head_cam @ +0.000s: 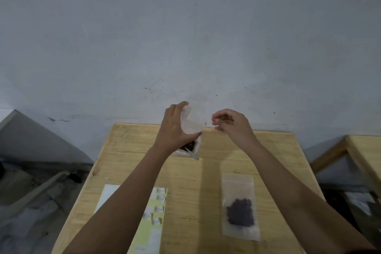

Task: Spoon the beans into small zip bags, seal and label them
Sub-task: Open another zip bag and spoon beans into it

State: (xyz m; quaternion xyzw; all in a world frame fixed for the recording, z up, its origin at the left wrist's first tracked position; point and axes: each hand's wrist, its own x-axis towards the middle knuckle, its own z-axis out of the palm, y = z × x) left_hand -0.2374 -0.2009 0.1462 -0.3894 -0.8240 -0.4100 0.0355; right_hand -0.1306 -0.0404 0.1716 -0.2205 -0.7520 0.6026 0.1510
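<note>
Slippage threatens at centre frame: the left hand (175,128) has its grip around the empty zip bag (192,122), the right hand (233,123) pinches its edge, and slick film could escape onto the open beans (189,146) beneath.

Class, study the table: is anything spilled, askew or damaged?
Nothing stands out. The filled bag lies flat on the table, nothing looks spilled, and the label sheet lies flat beside it.

The single head-worn wide-angle camera is looking forward and down from the 6 o'clock edge of the table (278,150), facing the wall (185,27) at 12 o'clock. It is sitting close above the table.
</note>
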